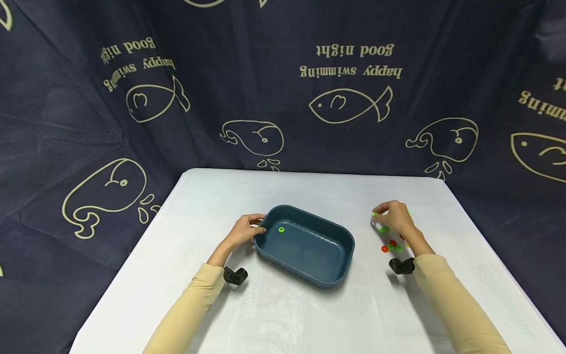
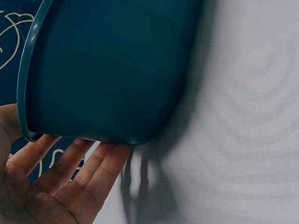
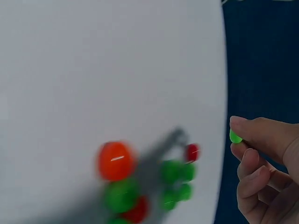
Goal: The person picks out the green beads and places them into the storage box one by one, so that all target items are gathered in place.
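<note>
A teal rectangular plastic tub (image 1: 305, 250) sits at an angle on the table. My left hand (image 1: 242, 230) grips its left end, thumb over the rim and fingers against the outer wall, as the left wrist view also shows. One small green bead (image 1: 281, 229) lies inside the tub near that end. To the tub's right, my right hand (image 1: 397, 216) pinches another green bead (image 3: 235, 136) between thumb and index finger, above the tabletop. Below this hand are loose red beads (image 1: 384, 249) and green beads (image 1: 399, 248), partly hidden by it in the head view.
The white-covered table (image 1: 283, 324) extends around the tub. A dark blue cloth (image 1: 265, 73) with fish and whale drawings hangs behind and beside it. Black wrist devices (image 1: 235, 276) sit at both sleeves.
</note>
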Demonstrator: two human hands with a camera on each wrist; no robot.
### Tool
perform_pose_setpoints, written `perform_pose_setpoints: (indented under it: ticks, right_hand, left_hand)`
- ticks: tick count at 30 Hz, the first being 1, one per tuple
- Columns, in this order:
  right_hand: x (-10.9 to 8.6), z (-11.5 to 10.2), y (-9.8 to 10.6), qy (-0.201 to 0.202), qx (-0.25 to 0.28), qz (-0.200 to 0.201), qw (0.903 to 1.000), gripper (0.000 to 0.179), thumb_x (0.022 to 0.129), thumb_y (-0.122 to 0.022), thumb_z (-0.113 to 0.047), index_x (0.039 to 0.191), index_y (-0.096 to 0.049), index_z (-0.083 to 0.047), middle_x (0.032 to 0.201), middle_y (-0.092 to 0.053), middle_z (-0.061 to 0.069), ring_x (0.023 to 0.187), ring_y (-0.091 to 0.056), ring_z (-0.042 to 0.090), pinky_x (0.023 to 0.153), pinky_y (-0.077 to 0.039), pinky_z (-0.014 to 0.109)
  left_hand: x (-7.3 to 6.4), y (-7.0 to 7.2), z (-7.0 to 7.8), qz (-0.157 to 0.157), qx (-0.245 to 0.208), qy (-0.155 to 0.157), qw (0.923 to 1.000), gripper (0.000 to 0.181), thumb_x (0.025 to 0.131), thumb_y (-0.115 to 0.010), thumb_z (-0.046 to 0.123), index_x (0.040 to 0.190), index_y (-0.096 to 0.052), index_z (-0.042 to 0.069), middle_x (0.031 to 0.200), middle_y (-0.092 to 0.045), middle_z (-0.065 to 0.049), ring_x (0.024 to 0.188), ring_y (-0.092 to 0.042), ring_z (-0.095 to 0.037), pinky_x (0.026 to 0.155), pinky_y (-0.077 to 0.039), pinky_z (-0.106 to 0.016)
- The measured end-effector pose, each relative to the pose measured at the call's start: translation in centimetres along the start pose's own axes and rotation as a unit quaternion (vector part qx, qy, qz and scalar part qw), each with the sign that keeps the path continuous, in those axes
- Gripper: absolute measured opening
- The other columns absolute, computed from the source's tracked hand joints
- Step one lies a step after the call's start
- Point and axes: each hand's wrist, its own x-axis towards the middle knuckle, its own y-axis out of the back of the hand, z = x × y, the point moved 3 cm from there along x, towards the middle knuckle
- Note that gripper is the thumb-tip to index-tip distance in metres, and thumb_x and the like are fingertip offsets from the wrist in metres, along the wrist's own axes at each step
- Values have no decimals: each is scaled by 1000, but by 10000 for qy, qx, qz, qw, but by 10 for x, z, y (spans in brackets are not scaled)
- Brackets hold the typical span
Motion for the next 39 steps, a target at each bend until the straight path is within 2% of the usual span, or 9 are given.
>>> perform_pose_setpoints:
  ticks: [3, 4, 5, 9, 16, 22, 29, 34, 39]
  right_hand:
    - [6, -18, 10, 229, 64, 161, 9996, 18, 80, -72, -12, 93, -73, 0, 87, -71, 19, 80, -62, 34, 74, -48, 44]
    - [8, -26, 13, 265, 87, 197, 9994, 18, 80, -73, -12, 93, -73, 0, 87, -71, 19, 79, -62, 33, 74, -48, 45]
    - [11, -33, 15, 300, 112, 215, 9993, 18, 79, -73, -12, 93, -73, 0, 88, -71, 19, 76, -62, 32, 70, -48, 42]
    - [22, -67, 18, 424, 269, 246, 9984, 19, 79, -74, -14, 94, -74, -3, 91, -71, 18, 62, -60, 20, 53, -45, 28]
    - [34, -130, 6, 960, 466, 210, 9941, 19, 78, -76, -16, 95, -75, -7, 92, -72, 13, 70, -62, 21, 56, -47, 27]
    - [40, -169, -14, 1351, 619, 29, 9889, 20, 79, -75, -16, 97, -75, -8, 93, -73, 10, 73, -63, 22, 60, -49, 30]
    - [43, -196, -43, 1533, 504, -281, 9865, 20, 78, -76, -15, 97, -74, -8, 93, -72, 7, 77, -63, 20, 67, -51, 32]
    - [42, -205, -67, 1544, 275, -533, 9862, 19, 78, -76, -16, 96, -75, -10, 92, -72, 5, 88, -64, 22, 75, -52, 37]
    - [38, -209, -90, 1715, 90, -751, 9823, 18, 78, -75, -13, 95, -75, -9, 92, -72, 4, 89, -66, 20, 78, -53, 35]
  left_hand:
    - [0, 0, -1, -37, -40, 53, 10000, 44, 87, -62, 6, 130, -55, 2, 120, -60, -25, 88, -64, -25, 57, -49, -29]
    - [3, 0, -6, -13, -32, 42, 10000, 44, 87, -62, 7, 130, -55, 4, 119, -60, -24, 87, -64, -22, 56, -48, -27]
    - [6, -1, -12, 12, -22, 40, 10000, 44, 87, -63, 8, 130, -56, 5, 119, -61, -22, 87, -64, -20, 55, -47, -25]
    - [6, -1, -11, 28, -29, 36, 10000, 43, 86, -63, 8, 129, -57, 6, 118, -61, -22, 86, -64, -19, 54, -47, -25]
    - [6, -1, -12, 43, -6, -12, 10000, 43, 86, -63, 6, 129, -57, 5, 117, -62, -23, 82, -64, -22, 51, -43, -22]
    - [7, -2, -13, 107, -32, 80, 9999, 42, 85, -64, 7, 127, -59, 7, 116, -63, -21, 80, -63, -18, 51, -44, -23]
    - [7, -2, -13, 68, -33, 81, 9999, 42, 86, -64, 7, 127, -58, 5, 115, -63, -22, 80, -65, -20, 51, -44, -24]
    - [8, -3, -13, 90, -24, 42, 9999, 42, 85, -64, 7, 126, -59, 5, 114, -63, -23, 81, -66, -23, 51, -45, -25]
    - [9, -2, -12, 147, 52, 119, 9998, 41, 84, -65, 6, 126, -60, 6, 115, -64, -21, 77, -63, -16, 50, -44, -23]
